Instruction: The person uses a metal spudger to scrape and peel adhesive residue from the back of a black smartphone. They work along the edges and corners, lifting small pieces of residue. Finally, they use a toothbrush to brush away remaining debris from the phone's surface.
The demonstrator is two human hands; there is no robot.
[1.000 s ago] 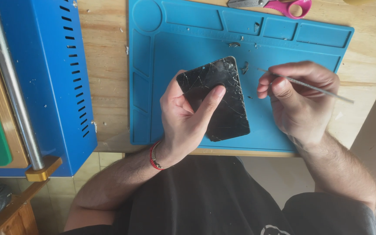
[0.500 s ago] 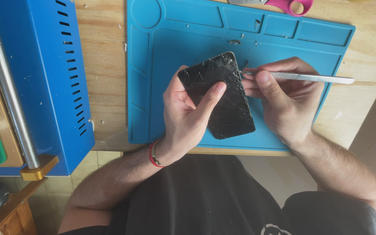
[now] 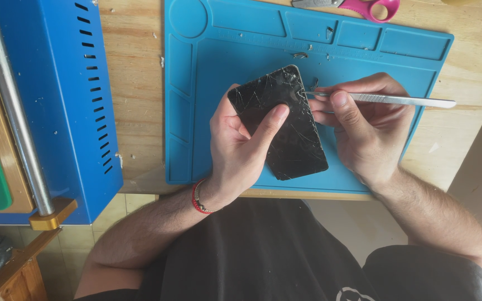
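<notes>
Phone [image 3: 285, 125], glass cracked all over, sits over blue mat [image 3: 224, 83], gripped in my left hand [image 3: 235, 150], thumb across screen. Right hand [image 3: 364, 128] at 3 o'clock pinches metal tool [image 3: 386, 99], tip at phone's edge. A slip could send splinters into my thumb, I judge.

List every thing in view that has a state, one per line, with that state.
phone: screen cracked and dark, held above the mat
left hand: gripping the phone, thumb across the glass
right hand: pinching the metal tool
metal tool: level, tip at the phone's right edge
blue mat: flat on the bench, small debris on it
scissors: lying at the mat's far edge, blades cut off by the frame
</notes>
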